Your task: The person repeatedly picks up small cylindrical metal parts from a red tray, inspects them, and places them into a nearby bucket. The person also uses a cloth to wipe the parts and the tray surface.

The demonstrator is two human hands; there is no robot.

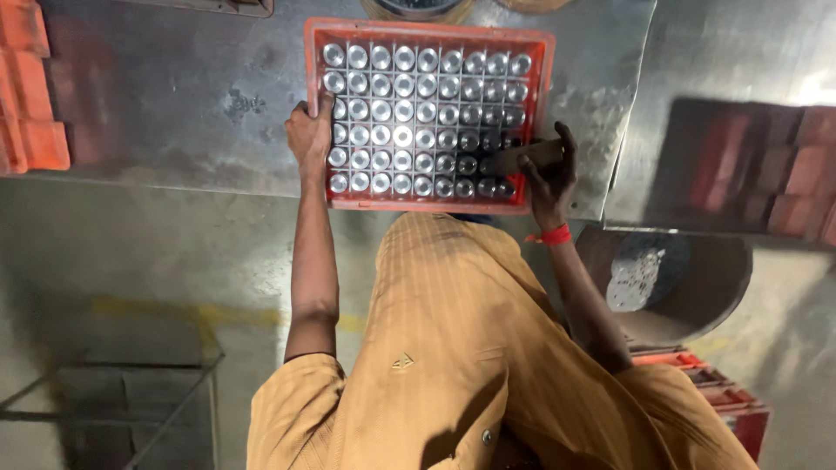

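Observation:
An orange crate (427, 30) sits on a steel table (174, 96), its grid filled with several shiny metal-capped bottles (402, 135). My left hand (311, 130) grips the crate's left wall, thumb hooked over the rim. My right hand (549, 174) is at the crate's right wall and holds a flat dark tool (522, 157) that lies over the bottles at the lower right. A red band (552, 236) circles my right wrist.
More orange crates stand at the far left (30, 96), at the right (775, 174) and on the floor at the lower right (723, 396). A round dark tub (697, 296) sits under the table's right edge. A metal frame (131, 400) stands on the floor at left.

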